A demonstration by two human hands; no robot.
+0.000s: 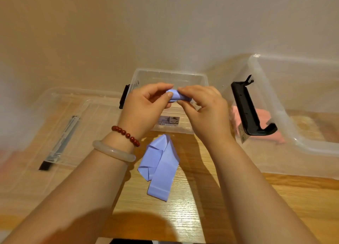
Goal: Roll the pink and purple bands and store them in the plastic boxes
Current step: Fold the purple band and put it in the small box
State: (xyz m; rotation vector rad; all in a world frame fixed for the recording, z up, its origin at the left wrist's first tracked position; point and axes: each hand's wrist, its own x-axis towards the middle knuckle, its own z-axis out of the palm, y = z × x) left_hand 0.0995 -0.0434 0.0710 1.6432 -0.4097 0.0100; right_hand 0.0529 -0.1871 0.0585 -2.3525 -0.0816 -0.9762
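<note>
L hand (145, 107), R hand (203, 109) — curled, pinching purple band (161, 164)

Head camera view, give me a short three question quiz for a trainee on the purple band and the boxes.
1. True or false: the left hand and the right hand both pinch the rolled end of the flat purple elastic band.
2. Where does pink folded material show? A) through the large clear plastic box on the right; B) between the hands; C) draped over the left wrist.
3. Fill in: the band's unrolled part lies on the wooden ____.
Key: 1 true; 2 A; 3 table.
</note>
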